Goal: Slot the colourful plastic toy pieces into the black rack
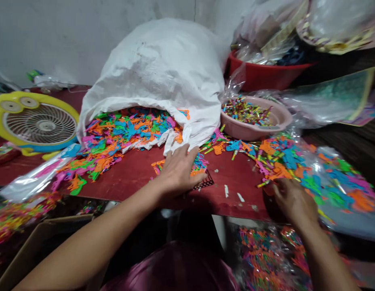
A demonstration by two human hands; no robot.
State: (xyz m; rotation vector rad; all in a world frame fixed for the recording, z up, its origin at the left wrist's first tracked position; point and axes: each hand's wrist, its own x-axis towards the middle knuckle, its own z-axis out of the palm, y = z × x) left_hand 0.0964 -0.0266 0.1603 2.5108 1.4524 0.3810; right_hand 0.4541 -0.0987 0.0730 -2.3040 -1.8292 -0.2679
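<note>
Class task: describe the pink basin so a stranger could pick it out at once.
Start at the big white sack on the red tabletop. Right of it sits a shallow pink basin, in front of a deeper red one; it holds small multicoloured sticks, not the flat shapes spread around it.

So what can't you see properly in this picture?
All in the head view:
What the right hand touches: its fingers hide it.
The black mesh piece: the left hand covers most of it.
Inside the white woven sack: its folds hide it.
The cardboard box: the bottom edge cuts it off.
</note>
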